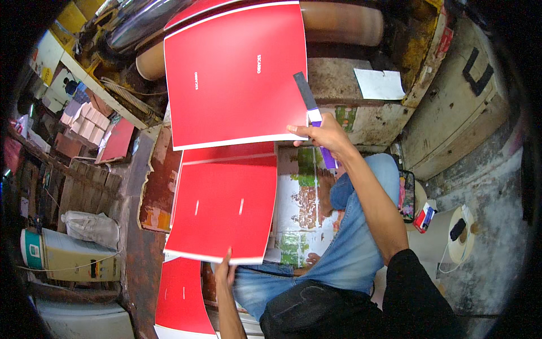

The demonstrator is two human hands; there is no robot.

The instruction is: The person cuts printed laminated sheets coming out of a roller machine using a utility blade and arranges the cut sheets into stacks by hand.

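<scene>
Sheet (231, 79), red, upper, in front of roller (344, 22): corner clamped in right hand (326, 134) grip alongside purple tool (314, 115), presumably kept handy. Left hand (223, 272) grip clamped on lower red sheet (226, 198) near edge, apparently steadying it.

Reaches ahead with the right arm (374, 203), bare below a black sleeve (403, 277). Closes the right hand (324, 135) in a grip, thumb stretched leftward on top, fingers curled underneath. Holds the left hand (224, 270) much nearer the body, pinching, one digit pointing forward. Shows the left forearm (229, 311) rising steeply from below. Sits with the right knee (384, 169) bent.
</scene>
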